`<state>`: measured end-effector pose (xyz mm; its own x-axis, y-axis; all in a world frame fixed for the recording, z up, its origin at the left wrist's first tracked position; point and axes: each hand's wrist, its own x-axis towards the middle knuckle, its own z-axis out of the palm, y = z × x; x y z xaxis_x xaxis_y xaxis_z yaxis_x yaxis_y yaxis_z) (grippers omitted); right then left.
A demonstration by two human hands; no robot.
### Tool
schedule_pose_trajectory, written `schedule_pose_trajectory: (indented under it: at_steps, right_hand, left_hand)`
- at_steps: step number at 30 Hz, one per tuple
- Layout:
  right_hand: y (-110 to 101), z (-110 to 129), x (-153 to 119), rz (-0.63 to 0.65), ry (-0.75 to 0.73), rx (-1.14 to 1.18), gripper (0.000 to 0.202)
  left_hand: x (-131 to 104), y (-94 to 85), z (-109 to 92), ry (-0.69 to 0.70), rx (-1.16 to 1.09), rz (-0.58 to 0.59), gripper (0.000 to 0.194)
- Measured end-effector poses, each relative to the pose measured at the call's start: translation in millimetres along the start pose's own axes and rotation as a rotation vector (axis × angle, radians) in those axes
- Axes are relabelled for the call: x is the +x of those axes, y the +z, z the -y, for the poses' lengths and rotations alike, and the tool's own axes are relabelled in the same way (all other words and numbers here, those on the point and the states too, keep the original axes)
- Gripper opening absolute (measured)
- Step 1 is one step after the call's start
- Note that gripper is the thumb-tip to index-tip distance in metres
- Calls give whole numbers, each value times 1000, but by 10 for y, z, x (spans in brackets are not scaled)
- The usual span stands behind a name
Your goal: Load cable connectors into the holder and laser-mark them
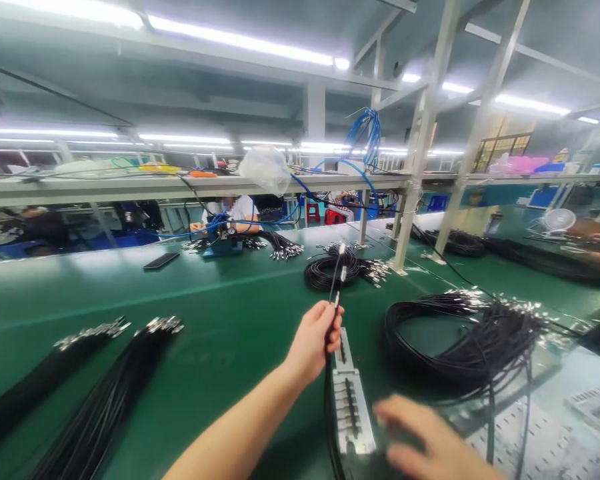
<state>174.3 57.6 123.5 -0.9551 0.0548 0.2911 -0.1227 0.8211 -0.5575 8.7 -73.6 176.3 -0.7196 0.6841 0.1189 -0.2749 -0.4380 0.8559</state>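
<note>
My left hand [314,341] is closed around a few thin black cables [329,407]. Their shiny metal ends stick up above the fist, and the cables run down past the bottom edge. Just right of that fist, a grey metal fixture [355,417] with a row of slots lies on the green bench. My right hand [427,437] is at the lower right, smeared by motion. Its thumb and fingers look spread, and I see nothing between them. It is beside the fixture, apart from it.
A big loop of black cables [440,357] lies at right, a smaller coil [325,272] ahead. Two cable bundles [100,393] stretch along the left. A phone-like dark slab [161,261] and a small blue press [223,248] sit farther back. Metal posts [407,227] hold a shelf. Other people sit beyond.
</note>
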Motion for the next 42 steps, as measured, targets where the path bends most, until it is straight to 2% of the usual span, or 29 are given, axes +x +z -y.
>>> schedule_pose_trajectory:
  at_steps: [1,4,6,8,10,12,14,16,20,24,26,28,30,31,34,37,39,42]
  right_hand:
    - [-58,69,127,-14,35,140,37]
    - [-169,287,567,-194,121,562,45]
    - [-174,416,819,-277,116,627,42]
    - [-129,512,974,-311,126,595,34]
    - [-51,567,1031,-304,151,576,31]
    - [41,580,1025,-233,163,591,30]
    - [129,563,999,-129,160,610,31]
    - [196,535,978,-98,158,632,32]
    - [237,502,955,-182,181,717,31]
    - [162,524,930,-110,166,651,32]
    - [82,515,918,-208,160,597,29]
    - [-19,471,910,-397,168,614,28]
    - [-123,404,900,-526,161,687,27]
    - [-170,371,893,-546,151,723,26]
    - [-268,314,868,-522,132,764,24]
    - [-314,325,848,-495,137,746,24]
    - [-343,349,838,-465,153,722,26]
    - [-402,386,814,-355,176,634,30]
  left_hand:
    - [-109,-9,55,-22,24,12,33]
    - [-356,-41,201,-14,175,24,33]
    - [-445,-91,270,17,301,12,33]
    - [-474,-171,312,80,419,-36,33]
    - [-456,-266,328,172,519,-109,31]
    - [-417,-350,324,267,620,-162,29]
    - [-379,-402,309,342,719,-178,27]
    - [-358,-416,291,368,777,-151,25]
    - [-368,-389,252,242,723,-11,23]
    - [-399,-382,173,159,731,43,27]
    - [-407,-394,113,179,850,82,30]
    - [-412,-404,59,163,920,166,33]
    - [-420,-401,35,58,827,261,34]
    - [-426,-392,37,-18,736,308,35]
    - [-458,-344,96,-239,459,417,43]
    - [-497,-303,197,-390,312,527,47]
    - [-518,-306,258,-409,363,528,43]
    - [-540,-350,292,-330,587,480,33]
